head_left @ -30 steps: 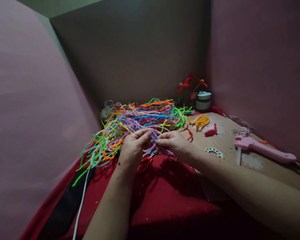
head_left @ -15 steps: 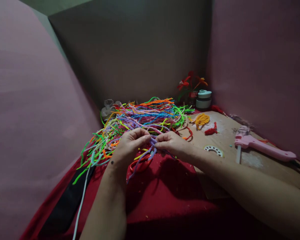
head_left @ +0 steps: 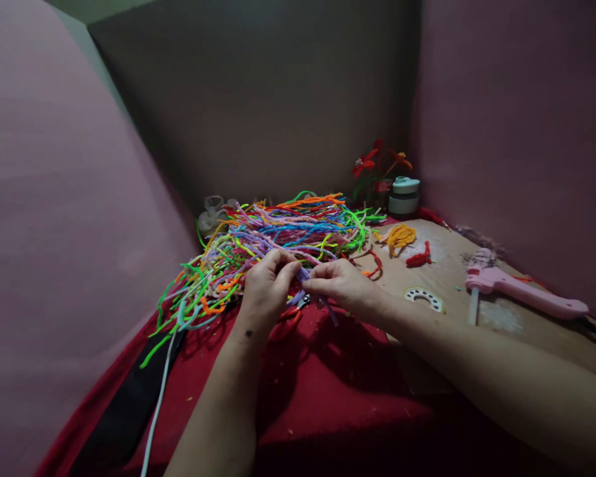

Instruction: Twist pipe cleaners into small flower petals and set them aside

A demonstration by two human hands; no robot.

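Purple pipe cleaners point(head_left: 304, 273) are pinched between my two hands, just in front of a big heap of multicoloured pipe cleaners point(head_left: 283, 232). My left hand point(head_left: 271, 281) grips them from the left with thumb and forefinger. From the other side, my right hand point(head_left: 338, 283) closes its fingertips on the same purple pieces. One purple end hangs down below the right hand. Under the hands, on the red cloth point(head_left: 328, 384), lie red-handled scissors point(head_left: 289, 323), partly hidden by the left hand and the purple strands.
On a brown board point(head_left: 442, 252) at right lie a pink glue gun point(head_left: 521, 291), a white ring-shaped piece point(head_left: 424, 298), a yellow bundle point(head_left: 398, 237) and a red piece point(head_left: 419, 256). Behind stand a lidded jar point(head_left: 404, 197) and red flowers point(head_left: 367, 162). A white cable point(head_left: 159, 397) crosses the left.
My left hand has turned and shifted slightly right. The long purple strand that hung at lower left no longer shows there; a purple end now hangs below my right hand.
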